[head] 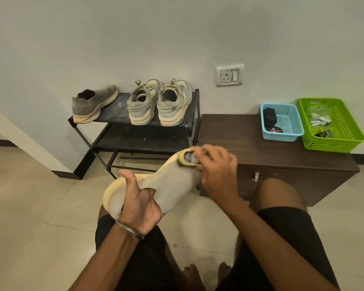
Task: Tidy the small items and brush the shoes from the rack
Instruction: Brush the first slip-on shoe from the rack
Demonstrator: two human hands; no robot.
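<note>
Head view: left hand (139,203) is curled around the heel end of a grey knit shoe (168,185) with a pale yellow sole, thumb up along the sole edge and fingers tucked under the collar opening; a metal bracelet (129,229) sits on that wrist. The shoe is held in the air above the person's knees, toe pointing away and to the right. Right hand (215,171) has its grip clenched on a small brush (189,159) with a pale yellow body and a dark label, pressed against the toe of the shoe. The hand is slightly motion-blurred, so the bristles cannot be made out.

Behind, a black shoe rack (135,133) stands against the wall. On its top shelf, the matching grey slip-on shoe (94,105) lies at the left end with its heel overhanging the edge, and a pair of laced sneakers (159,101) stands side by side to the right, heels toward the camera. Just beside the rack, a dark wooden desk (250,148) carries a blue basket (282,124) with dark items in it and, touching it on the right, a green basket (332,127) holding small packets. A wall socket (229,75) is above the desk.
</note>
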